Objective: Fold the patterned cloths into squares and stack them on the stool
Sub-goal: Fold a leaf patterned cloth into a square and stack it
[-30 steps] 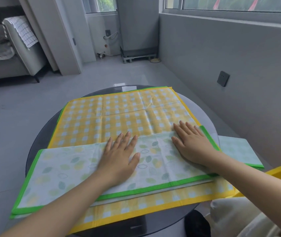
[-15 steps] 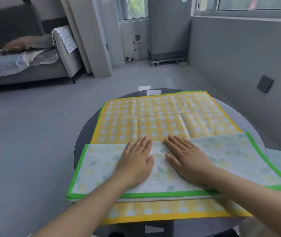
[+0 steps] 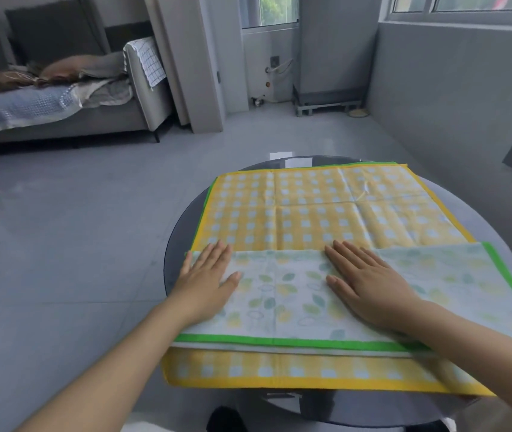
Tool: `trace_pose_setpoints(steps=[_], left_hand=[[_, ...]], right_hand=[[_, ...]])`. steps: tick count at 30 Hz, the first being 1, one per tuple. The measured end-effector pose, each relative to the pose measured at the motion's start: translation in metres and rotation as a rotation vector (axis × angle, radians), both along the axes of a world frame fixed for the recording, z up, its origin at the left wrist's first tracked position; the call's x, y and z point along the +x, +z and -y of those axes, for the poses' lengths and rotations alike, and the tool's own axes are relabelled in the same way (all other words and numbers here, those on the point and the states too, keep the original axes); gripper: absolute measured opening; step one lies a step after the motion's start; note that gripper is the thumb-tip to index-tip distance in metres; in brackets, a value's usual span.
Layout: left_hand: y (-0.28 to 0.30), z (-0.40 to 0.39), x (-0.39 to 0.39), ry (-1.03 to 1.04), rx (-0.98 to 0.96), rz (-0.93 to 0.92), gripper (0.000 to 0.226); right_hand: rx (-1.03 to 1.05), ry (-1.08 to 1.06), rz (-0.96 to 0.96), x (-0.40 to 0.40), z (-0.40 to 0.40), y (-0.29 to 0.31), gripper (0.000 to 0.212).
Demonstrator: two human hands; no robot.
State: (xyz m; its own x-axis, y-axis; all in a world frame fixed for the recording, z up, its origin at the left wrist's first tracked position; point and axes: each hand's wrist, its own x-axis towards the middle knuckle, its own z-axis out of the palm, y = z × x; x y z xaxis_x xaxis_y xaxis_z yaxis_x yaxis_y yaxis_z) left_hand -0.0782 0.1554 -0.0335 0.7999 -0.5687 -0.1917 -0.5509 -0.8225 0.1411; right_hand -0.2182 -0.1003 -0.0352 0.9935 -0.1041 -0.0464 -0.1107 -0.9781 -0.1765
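Both hands lie flat, fingers straight and gripping nothing, on the leaf-print cloth (image 3: 295,294), a long folded strip running left to right across the near part of the table (image 3: 183,226). The left hand (image 3: 206,283) presses at the strip's left end; the right hand (image 3: 370,291) sits near its middle, so the free right end stretches away beyond the right fingers. Judging by this, the next fold brings one end across the long axis. The yellow checked cloth (image 3: 311,207) lies spread beneath, ahead of the fingertips. The stool probably sits out of view.
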Motion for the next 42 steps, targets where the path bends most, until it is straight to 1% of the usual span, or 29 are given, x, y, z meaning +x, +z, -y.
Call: trace_pose_setpoints(steps=[2,4,6,8,10,12,13,15,16,19,22,24,27,29,31,33,37,42], left_hand=[[0.008,-0.002,0.005,-0.011,-0.051,-0.071,0.062],[0.018,-0.005,0.010,-0.003,-0.123,-0.083,0.059],[0.028,-0.005,0.014,0.020,-0.145,-0.040,0.055],[0.036,-0.003,0.016,0.046,-0.127,-0.014,0.055],[0.041,0.000,0.018,0.083,-0.135,-0.026,0.056],[0.043,0.001,0.022,0.095,-0.159,-0.037,0.055],[0.043,0.001,0.024,0.095,-0.168,-0.041,0.054],[0.043,0.000,0.030,0.099,-0.175,-0.045,0.049],[0.043,0.000,0.033,0.101,-0.167,-0.038,0.048],[0.043,-0.002,0.038,0.111,-0.132,0.003,0.050],[0.043,-0.009,0.041,0.179,-0.210,0.003,0.046],[0.044,-0.015,0.044,0.242,-0.347,-0.099,0.042],[0.047,-0.026,0.047,0.351,-0.557,-0.333,0.035],[0.049,-0.033,0.049,0.422,-0.612,-0.479,0.033],[0.051,-0.038,0.050,0.474,-0.620,-0.609,0.025],[0.054,-0.041,0.050,0.509,-0.646,-0.665,0.017],[0.061,-0.042,0.049,0.552,-0.813,-0.735,0.014],[0.077,-0.031,0.039,0.557,-1.015,-0.855,0.017]], right_hand=[[0.011,-0.025,0.004,0.002,-0.006,0.004,0.069],[0.021,-0.039,0.027,0.007,-0.016,0.012,0.056],[0.067,-0.003,0.092,0.015,-0.027,0.018,0.053],[0.154,0.058,0.146,0.023,-0.039,0.024,0.052],[0.234,0.092,0.148,0.030,-0.050,0.024,0.052],[0.271,0.095,0.094,0.034,-0.057,0.023,0.056],[0.265,0.093,0.057,0.035,-0.059,0.021,0.062],[0.213,0.102,0.013,0.037,-0.059,0.019,0.086],[0.190,0.104,-0.002,0.038,-0.059,0.019,0.094],[0.172,0.108,-0.043,0.039,-0.059,0.019,0.093],[0.172,0.112,-0.075,0.039,-0.059,0.021,0.094],[0.170,0.117,-0.096,0.038,-0.060,0.023,0.097],[0.155,0.127,-0.137,0.036,-0.061,0.025,0.107],[0.150,0.143,-0.165,0.035,-0.062,0.026,0.114],[0.140,0.154,-0.191,0.033,-0.063,0.026,0.119],[0.124,0.167,-0.211,0.031,-0.063,0.026,0.123],[0.102,0.186,-0.247,0.026,-0.064,0.025,0.126],[0.137,0.210,-0.269,0.025,-0.062,0.022,0.145]])
